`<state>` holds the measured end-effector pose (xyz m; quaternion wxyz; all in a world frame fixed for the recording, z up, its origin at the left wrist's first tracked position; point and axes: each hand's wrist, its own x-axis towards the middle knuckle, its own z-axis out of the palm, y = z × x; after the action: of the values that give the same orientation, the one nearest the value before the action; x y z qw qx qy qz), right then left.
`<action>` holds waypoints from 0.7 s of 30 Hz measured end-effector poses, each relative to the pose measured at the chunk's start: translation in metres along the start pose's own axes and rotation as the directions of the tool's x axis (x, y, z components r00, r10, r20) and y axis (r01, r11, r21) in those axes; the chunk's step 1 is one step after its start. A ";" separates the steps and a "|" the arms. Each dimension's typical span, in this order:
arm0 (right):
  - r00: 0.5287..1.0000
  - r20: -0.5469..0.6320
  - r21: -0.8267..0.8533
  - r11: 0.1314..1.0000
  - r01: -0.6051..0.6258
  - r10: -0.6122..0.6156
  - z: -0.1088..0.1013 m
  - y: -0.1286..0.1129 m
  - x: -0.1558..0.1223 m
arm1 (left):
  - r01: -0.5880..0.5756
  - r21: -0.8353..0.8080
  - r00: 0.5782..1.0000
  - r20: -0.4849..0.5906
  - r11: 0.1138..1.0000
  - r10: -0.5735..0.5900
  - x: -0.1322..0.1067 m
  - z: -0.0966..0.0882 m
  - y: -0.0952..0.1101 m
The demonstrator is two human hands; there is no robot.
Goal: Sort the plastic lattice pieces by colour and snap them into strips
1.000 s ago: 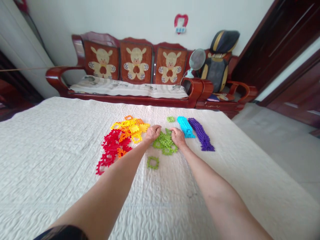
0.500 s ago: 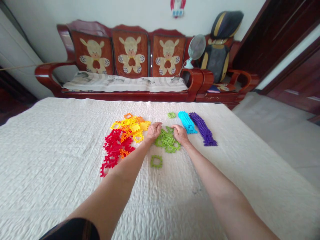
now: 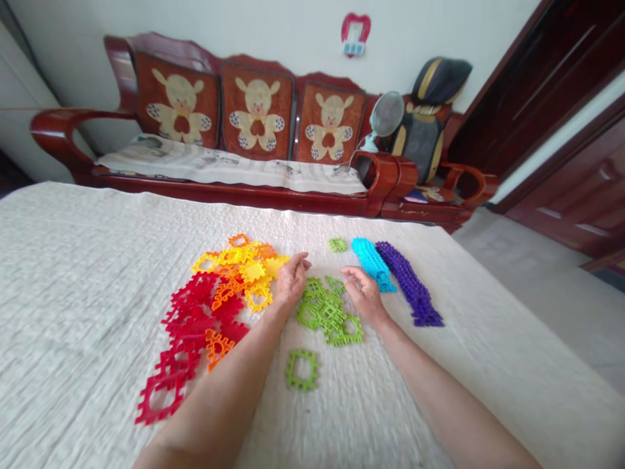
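Observation:
A loose heap of green toothed building pieces [image 3: 328, 311] lies between my two hands. My left hand [image 3: 291, 279] is at the heap's left edge, beside the yellow pieces [image 3: 252, 270], with its fingers apart and nothing visible in them. On the other side, my right hand [image 3: 362, 290] has loosely bent fingers over the heap's right edge, with no piece seen in it. One square green frame piece [image 3: 302, 370] sits nearer to me, and another green piece [image 3: 337, 244] lies farther back. Red pieces [image 3: 195, 319] and orange pieces [image 3: 218, 348] spread left, partly behind my left forearm.
A blue row of pieces [image 3: 372, 260] and a purple row [image 3: 407, 280] lie right of my right hand. Everything rests on a white quilted cover [image 3: 88, 280]. Behind it stand a wooden sofa [image 3: 224, 195] and a small fan [image 3: 387, 114].
My view has tilted and come closer to the pieces. Both hands have loosened, their fingers more apart above the green heap. The green pieces lie much as before.

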<state>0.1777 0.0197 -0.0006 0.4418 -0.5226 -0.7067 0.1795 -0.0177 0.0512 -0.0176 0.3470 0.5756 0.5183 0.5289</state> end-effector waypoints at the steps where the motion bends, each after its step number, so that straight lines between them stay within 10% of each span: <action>1: 0.995 0.083 0.009 0.999 0.049 -0.049 -0.001 -0.006 0.003 | 0.007 -0.025 1.000 -0.021 1.000 -0.008 0.000 0.000 -0.002; 5: 0.854 0.473 -0.002 0.969 0.246 -0.216 0.003 -0.032 0.018 | 0.024 -0.128 0.993 -0.113 0.992 -0.038 0.002 0.001 -0.010; 9: 0.780 0.572 -0.025 0.944 0.328 -0.256 0.011 -0.038 0.025 | 0.023 -0.170 0.990 -0.132 0.985 -0.046 0.004 0.001 -0.016; 15: 0.857 0.449 -0.008 0.958 0.286 -0.252 0.017 -0.024 0.014 | 0.030 -0.123 0.992 -0.117 0.992 -0.045 0.002 0.001 -0.012; 21: 0.994 0.078 -0.078 0.994 0.078 -0.072 0.018 -0.009 0.026 | 0.043 -0.095 0.992 -0.115 0.995 -0.053 0.002 0.002 -0.013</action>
<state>0.1564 0.0436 0.0070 0.3996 -0.5062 -0.7486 0.1535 -0.0187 0.0563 -0.0299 0.3547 0.5142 0.5265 0.5767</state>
